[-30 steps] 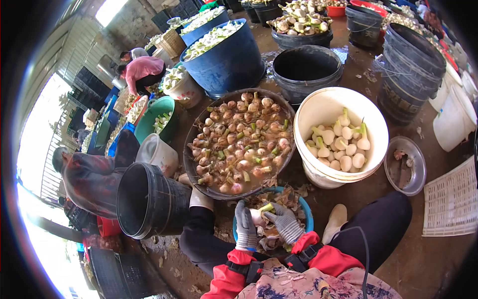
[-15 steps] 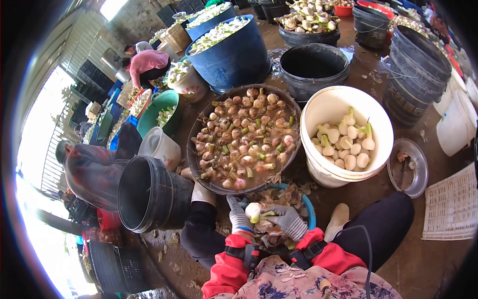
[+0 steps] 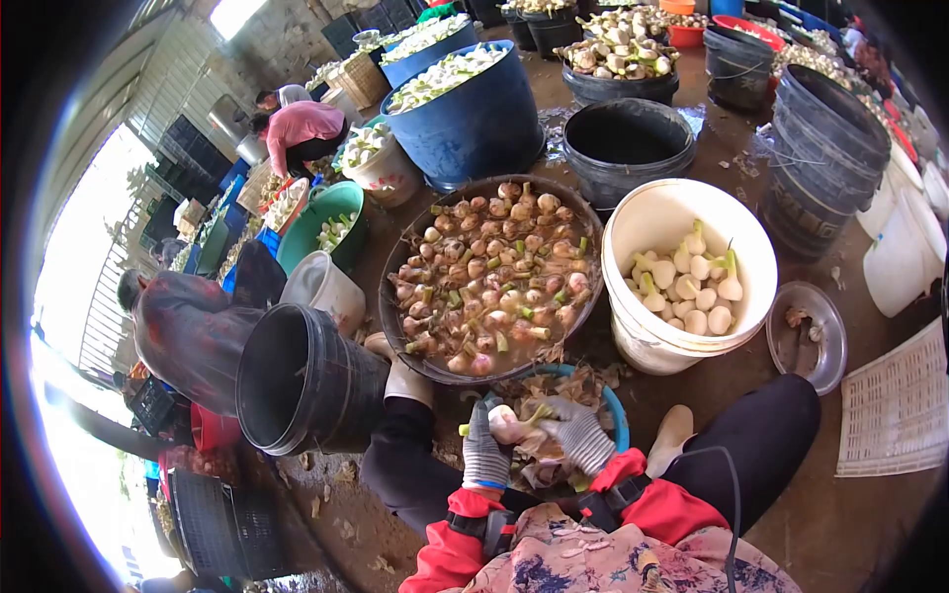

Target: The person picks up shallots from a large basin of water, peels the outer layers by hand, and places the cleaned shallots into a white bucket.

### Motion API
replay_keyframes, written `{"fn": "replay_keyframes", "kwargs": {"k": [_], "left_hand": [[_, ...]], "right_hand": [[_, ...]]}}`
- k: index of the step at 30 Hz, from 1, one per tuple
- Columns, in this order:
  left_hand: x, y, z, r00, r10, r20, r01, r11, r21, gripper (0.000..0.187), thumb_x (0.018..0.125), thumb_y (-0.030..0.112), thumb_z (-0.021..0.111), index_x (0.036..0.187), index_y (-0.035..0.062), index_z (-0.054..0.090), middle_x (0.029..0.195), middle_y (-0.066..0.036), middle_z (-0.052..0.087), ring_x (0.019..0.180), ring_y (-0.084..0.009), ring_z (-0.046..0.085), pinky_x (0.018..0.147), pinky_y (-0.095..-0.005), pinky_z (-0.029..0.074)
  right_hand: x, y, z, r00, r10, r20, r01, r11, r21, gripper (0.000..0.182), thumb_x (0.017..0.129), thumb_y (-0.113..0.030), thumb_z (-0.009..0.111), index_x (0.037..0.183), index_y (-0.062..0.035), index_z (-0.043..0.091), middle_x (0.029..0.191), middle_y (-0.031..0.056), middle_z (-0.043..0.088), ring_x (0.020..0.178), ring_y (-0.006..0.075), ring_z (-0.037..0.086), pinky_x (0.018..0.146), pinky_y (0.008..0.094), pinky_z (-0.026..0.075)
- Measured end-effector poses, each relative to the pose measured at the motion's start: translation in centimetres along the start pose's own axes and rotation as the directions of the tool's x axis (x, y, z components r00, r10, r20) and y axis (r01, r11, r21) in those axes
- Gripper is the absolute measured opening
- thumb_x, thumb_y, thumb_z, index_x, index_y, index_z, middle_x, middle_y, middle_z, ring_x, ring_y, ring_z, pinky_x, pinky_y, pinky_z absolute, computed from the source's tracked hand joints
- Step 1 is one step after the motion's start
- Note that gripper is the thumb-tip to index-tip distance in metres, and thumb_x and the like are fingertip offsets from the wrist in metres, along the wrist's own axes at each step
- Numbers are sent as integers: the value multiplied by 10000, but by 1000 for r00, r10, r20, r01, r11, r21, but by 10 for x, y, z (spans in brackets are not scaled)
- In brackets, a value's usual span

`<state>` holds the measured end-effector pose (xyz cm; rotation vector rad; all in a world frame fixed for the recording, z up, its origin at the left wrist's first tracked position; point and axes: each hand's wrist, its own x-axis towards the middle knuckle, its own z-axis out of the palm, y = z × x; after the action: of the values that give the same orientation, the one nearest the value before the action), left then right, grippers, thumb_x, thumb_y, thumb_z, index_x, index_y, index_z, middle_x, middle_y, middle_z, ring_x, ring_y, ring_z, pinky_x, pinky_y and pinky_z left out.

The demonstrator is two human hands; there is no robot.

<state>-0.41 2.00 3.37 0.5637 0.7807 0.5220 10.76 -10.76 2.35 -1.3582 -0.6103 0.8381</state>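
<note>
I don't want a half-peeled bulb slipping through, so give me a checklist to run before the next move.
1. Garlic bulb held: ok, the left hand grips it.
2. Right hand in place: ok, it is at the bulb's other side; its exact fingertip grip is hidden.
3. Bulb stripped of skin: not ok, pinkish skin shows on it.
4. Blue basin placed for scraps: ok, it sits below the hands with loose skins in it.
5. White bucket has room: ok, its white bulbs lie below the rim.
6. Bulb free of blemishes: cannot tell, fingers cover part of it.
</note>
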Motion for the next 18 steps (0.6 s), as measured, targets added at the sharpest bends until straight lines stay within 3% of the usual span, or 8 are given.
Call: {"fn": "replay_keyframes", "kwargs": {"k": [5,7,8,9,12,14,15,18], "left_hand": [[-37,30,6,986,-64,153,50,994,92,424,894,444,512,1079,69,576,965,-108,621,833,-235,596,743,-367,501],[-41,35,-1,990,-44,136,41,999,19,380,890,404,539,1077,75,577,948,-87,617,822,-233,588,738,-369,497],[-40,35,-5,990,-38,133,36,999,19,380,890,404,539,1077,75,577,948,-87,617,822,-233,588,738,-369,497],[-36,33,-9,999,-6,40,5,1000,19,320,895,367,552,1039,82,570,922,-65,599,808,-197,580,731,-334,489],[-25,16,-17,982,183,-40,-167,952,255,219,899,305,577,953,95,548,851,-26,552,763,-131,541,709,-288,467],[-11,-6,-24,834,510,212,-500,533,683,183,892,235,610,875,93,495,775,-4,500,692,-88,467,646,-263,435],[-16,-6,-8,921,388,35,-329,727,602,231,860,220,659,884,78,478,767,-6,500,669,-92,462,614,-252,437],[-11,-28,-10,808,578,115,-401,397,825,326,801,247,728,919,54,493,793,-18,529,692,-84,501,618,-245,455]], "right_hand": [[9,22,-42,894,225,-387,-25,888,459,251,812,-5,570,1040,-67,653,879,38,632,762,103,587,738,232,481],[13,46,-45,930,241,-276,-116,909,401,249,810,-49,608,1055,-70,646,946,70,638,814,141,611,767,251,492],[10,36,-36,976,1,-218,-51,973,-224,247,808,-99,630,1052,-67,644,993,95,634,860,188,620,792,274,493],[4,23,-27,987,-160,-30,84,655,-751,258,807,-149,653,1050,-64,641,1041,121,631,905,235,629,817,297,493],[-5,-19,1,997,-83,-8,65,839,-540,349,814,-230,654,1105,-48,596,1123,169,597,995,336,593,868,342,475],[-2,-26,13,1000,-3,18,9,938,-347,367,821,-229,644,1132,-47,575,1116,181,597,998,351,586,867,348,473],[0,-24,18,998,-59,11,58,913,-404,373,826,-209,637,1151,-44,557,1083,190,604,971,341,596,836,349,479],[2,-3,23,986,-163,-20,134,873,-470,363,836,-159,612,1169,-38,534,1008,207,611,910,325,608,777,349,484]]}}
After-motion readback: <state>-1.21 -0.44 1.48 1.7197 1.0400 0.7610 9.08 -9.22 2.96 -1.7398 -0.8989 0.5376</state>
